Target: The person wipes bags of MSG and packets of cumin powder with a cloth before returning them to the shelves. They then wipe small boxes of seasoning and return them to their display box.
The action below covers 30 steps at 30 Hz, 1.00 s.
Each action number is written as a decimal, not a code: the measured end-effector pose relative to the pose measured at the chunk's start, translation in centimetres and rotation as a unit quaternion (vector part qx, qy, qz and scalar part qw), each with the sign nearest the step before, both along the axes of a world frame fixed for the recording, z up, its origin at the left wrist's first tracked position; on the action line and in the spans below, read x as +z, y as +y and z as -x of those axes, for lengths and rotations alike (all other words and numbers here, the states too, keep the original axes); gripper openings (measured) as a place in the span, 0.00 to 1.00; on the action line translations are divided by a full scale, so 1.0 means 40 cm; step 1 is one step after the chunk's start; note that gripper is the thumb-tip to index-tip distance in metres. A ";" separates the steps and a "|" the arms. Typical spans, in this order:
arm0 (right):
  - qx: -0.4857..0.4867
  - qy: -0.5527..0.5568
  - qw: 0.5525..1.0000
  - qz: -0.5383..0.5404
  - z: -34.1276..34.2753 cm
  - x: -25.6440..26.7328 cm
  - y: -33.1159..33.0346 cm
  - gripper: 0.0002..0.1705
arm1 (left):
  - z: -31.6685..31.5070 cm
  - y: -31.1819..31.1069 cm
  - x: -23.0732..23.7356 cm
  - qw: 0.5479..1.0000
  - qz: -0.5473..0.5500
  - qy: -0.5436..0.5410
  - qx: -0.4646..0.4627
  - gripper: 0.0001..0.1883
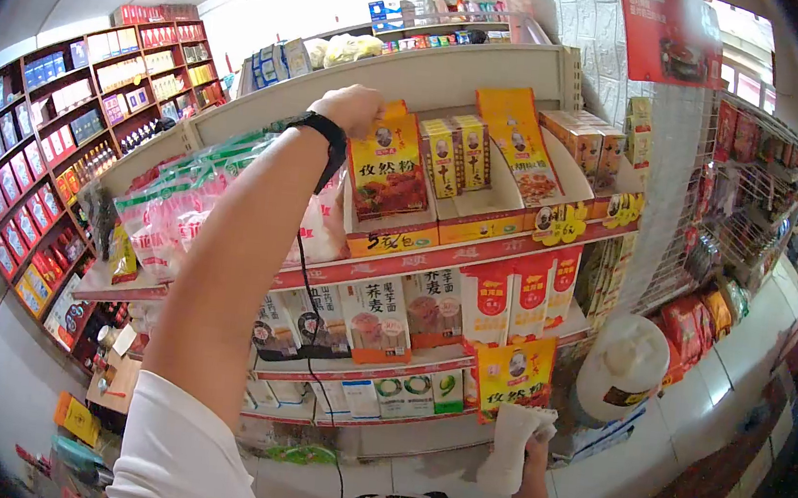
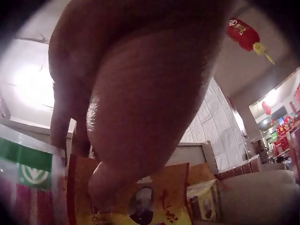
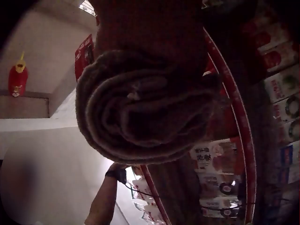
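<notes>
Left grip: we see it large and dark, thumb against the front of a yellow packet, fingers reaching down behind its top.
Packet face: we make out a portrait and red characters.
Left neighbour: a bag with a green panel.
Right neighbour: a smaller yellow box.
Overhead: we spot a red lantern, yellow-tasselled.
Backdrop: white brick-patterned wall.

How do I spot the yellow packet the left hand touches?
Face the big shelf. On its top tier, look right of the pink-and-white bags. Beside small boxes stands the yellow packet, the only one with the left hand at its top.
</notes>
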State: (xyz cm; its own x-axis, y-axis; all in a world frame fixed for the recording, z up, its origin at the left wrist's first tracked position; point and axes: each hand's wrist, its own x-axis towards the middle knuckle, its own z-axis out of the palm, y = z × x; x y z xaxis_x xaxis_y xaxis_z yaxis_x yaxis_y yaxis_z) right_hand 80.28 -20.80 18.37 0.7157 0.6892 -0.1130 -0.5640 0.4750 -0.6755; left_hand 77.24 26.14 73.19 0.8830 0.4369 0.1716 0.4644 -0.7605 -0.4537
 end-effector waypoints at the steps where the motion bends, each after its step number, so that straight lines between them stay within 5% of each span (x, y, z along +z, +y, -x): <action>1: 0.001 -0.001 1.000 0.001 0.007 0.023 -0.006 0.37 | 0.007 -0.001 -0.005 0.998 0.003 -0.052 -0.021 0.15; 5: 0.000 0.044 0.999 0.029 0.032 0.073 -0.009 0.35 | -0.020 0.059 -0.047 0.998 -0.027 -0.055 0.007 0.18; 7: 0.008 0.054 0.998 0.017 0.039 0.072 0.002 0.34 | -0.025 0.059 -0.055 0.985 -0.039 -0.161 -0.055 0.12; 9: -0.048 -0.039 0.998 0.027 0.050 0.080 0.028 0.31 | -0.022 0.034 -0.044 0.983 -0.050 -0.155 -0.083 0.12; 12: 0.040 -0.019 0.999 0.029 0.052 0.110 0.009 0.31 | -0.005 -0.066 -0.015 0.978 -0.052 -0.162 -0.120 0.12; 14: 0.004 -0.024 0.999 0.043 0.082 0.119 0.024 0.29 | 0.062 -0.204 -0.037 0.957 -0.048 -0.194 -0.213 0.12; 16: -0.010 -0.031 0.998 0.063 0.095 0.119 0.032 0.28 | 0.189 -0.382 -0.132 0.884 0.154 -0.347 -0.271 0.13; 18: 0.065 -0.041 0.992 0.096 0.104 0.115 0.050 0.28 | 0.359 -0.506 -0.260 0.850 0.351 -0.302 -0.251 0.23; 19: 0.105 -0.045 0.987 0.113 0.114 0.114 0.063 0.29 | 0.421 -0.514 -0.370 0.773 0.499 -0.290 -0.263 0.32; 21: 0.179 -0.050 0.973 0.136 0.156 0.106 0.101 0.31 | 0.513 -0.499 -0.608 0.720 0.507 -0.364 -0.303 0.47; 23: 0.238 -0.053 0.957 0.156 0.199 0.103 0.121 0.33 | 0.601 -0.476 -0.844 0.570 0.710 -0.362 -0.202 0.64; 24: 0.262 -0.058 0.949 0.163 0.208 0.108 0.131 0.35 | 0.630 -0.476 -0.929 0.571 0.705 -0.375 -0.192 0.64; 26: 0.303 -0.078 0.933 0.178 0.198 0.131 0.154 0.38 | 0.675 -0.476 -1.039 0.270 0.843 -0.397 -0.245 0.73; 27: 0.316 -0.085 0.928 0.180 0.081 -0.116 0.029 0.38 | 0.700 -0.504 -1.026 0.236 0.846 -0.411 -0.244 0.73; 28: 0.348 -0.048 0.915 0.198 0.136 -0.126 0.249 0.37 | 0.744 -0.515 -1.018 0.203 0.848 -0.424 -0.244 0.73; 29: 0.378 -0.010 0.900 0.217 0.090 -0.339 0.168 0.37 | 0.802 -0.533 -1.077 0.206 0.858 -0.444 -0.152 0.72; 30: 0.390 -0.015 0.894 0.220 0.106 -0.319 0.201 0.37 | 0.852 -0.554 -1.160 0.204 0.862 -0.460 -0.058 0.70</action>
